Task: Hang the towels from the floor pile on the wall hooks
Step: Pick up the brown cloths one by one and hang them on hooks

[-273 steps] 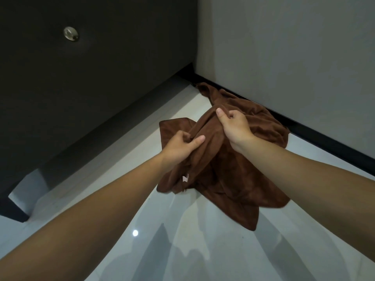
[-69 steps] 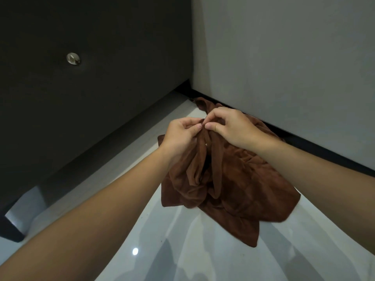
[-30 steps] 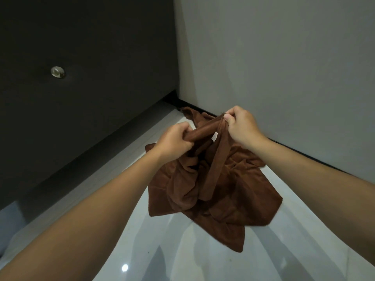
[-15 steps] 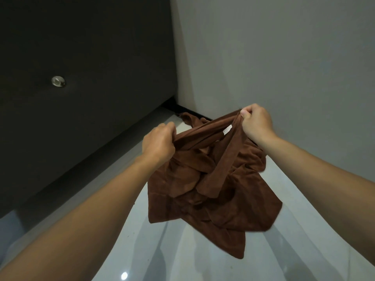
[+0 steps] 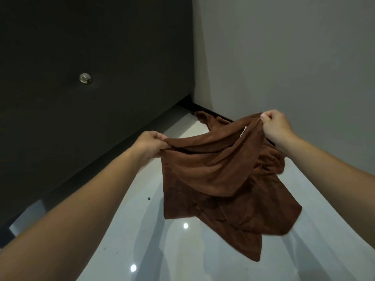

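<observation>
A brown towel (image 5: 213,175) hangs stretched between my two hands above the glossy floor. My left hand (image 5: 149,146) grips its top edge at the left, and my right hand (image 5: 276,126) grips the top edge higher up on the right. More brown towel cloth (image 5: 205,117) lies on the floor in the corner behind it; I cannot tell whether it is a separate towel. A round metal knob (image 5: 85,78) sits on the dark wall at the left.
The dark wall (image 5: 101,57) meets a grey wall (image 5: 284,57) in the corner ahead. A black skirting strip (image 5: 200,107) runs along their foot. The white tiled floor (image 5: 162,250) reflects ceiling lights.
My hands have drawn apart and risen, spreading the towel's top edge out between them. The towel has lifted further off the floor.
</observation>
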A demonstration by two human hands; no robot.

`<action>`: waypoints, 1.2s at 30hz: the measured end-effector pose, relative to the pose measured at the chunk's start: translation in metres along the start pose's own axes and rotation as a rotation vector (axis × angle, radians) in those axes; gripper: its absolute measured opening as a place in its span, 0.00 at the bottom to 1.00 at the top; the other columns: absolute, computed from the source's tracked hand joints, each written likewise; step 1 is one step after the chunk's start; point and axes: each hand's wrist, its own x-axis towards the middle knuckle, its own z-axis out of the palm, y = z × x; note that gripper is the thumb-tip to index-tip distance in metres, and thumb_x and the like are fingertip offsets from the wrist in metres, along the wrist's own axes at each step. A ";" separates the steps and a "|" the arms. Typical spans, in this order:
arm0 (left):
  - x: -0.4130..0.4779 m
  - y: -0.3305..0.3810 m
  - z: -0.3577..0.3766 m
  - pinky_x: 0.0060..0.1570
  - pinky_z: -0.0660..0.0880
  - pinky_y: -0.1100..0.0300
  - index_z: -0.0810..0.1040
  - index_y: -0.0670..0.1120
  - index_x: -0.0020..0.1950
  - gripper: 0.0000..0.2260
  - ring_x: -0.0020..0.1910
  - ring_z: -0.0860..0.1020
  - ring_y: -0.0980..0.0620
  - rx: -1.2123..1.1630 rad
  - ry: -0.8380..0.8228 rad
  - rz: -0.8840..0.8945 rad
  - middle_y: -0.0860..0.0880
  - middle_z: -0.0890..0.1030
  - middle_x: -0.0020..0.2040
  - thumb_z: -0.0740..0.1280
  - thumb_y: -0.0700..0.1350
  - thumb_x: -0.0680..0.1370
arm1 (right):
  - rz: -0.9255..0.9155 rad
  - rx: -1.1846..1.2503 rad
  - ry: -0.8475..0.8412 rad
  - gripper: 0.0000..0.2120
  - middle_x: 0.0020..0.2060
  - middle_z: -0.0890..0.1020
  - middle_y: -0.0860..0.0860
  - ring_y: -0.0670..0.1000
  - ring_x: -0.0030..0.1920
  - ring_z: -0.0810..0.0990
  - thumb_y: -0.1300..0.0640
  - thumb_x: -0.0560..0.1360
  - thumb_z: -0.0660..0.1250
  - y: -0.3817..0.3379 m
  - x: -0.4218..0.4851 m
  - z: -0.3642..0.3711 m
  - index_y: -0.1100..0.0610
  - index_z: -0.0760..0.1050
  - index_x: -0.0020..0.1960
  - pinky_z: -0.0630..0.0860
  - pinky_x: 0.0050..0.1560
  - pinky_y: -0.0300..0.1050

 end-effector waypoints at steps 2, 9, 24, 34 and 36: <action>-0.002 -0.004 -0.006 0.33 0.79 0.64 0.77 0.39 0.56 0.08 0.39 0.82 0.51 -0.042 -0.070 0.029 0.43 0.81 0.47 0.68 0.34 0.77 | 0.027 0.078 0.015 0.10 0.44 0.77 0.54 0.54 0.47 0.75 0.55 0.81 0.57 -0.001 0.003 0.002 0.53 0.73 0.43 0.73 0.54 0.52; 0.009 -0.036 -0.020 0.44 0.76 0.57 0.83 0.53 0.55 0.08 0.44 0.75 0.55 1.041 -0.082 0.599 0.55 0.78 0.47 0.66 0.49 0.80 | 0.000 -0.057 -0.034 0.09 0.48 0.76 0.53 0.53 0.50 0.74 0.57 0.82 0.58 0.012 -0.003 0.006 0.59 0.74 0.55 0.70 0.55 0.48; -0.008 -0.028 0.012 0.36 0.79 0.59 0.70 0.42 0.53 0.01 0.35 0.78 0.49 -0.091 -0.177 0.229 0.39 0.74 0.40 0.61 0.38 0.82 | -0.023 -0.032 -0.077 0.05 0.45 0.76 0.53 0.53 0.48 0.73 0.57 0.82 0.58 0.018 -0.006 0.016 0.56 0.72 0.50 0.66 0.48 0.42; -0.002 -0.023 0.013 0.47 0.77 0.63 0.83 0.49 0.52 0.09 0.46 0.76 0.54 0.913 -0.317 0.479 0.54 0.77 0.49 0.64 0.42 0.78 | 0.002 -0.054 -0.059 0.06 0.47 0.76 0.53 0.54 0.49 0.73 0.57 0.82 0.57 0.024 -0.005 0.011 0.55 0.72 0.50 0.66 0.49 0.42; 0.003 -0.031 0.009 0.49 0.78 0.54 0.83 0.50 0.51 0.07 0.48 0.76 0.50 1.178 -0.374 0.513 0.51 0.77 0.52 0.66 0.43 0.77 | 0.015 -0.054 -0.045 0.06 0.47 0.76 0.54 0.54 0.49 0.73 0.57 0.82 0.57 0.028 -0.003 0.008 0.56 0.72 0.50 0.66 0.49 0.42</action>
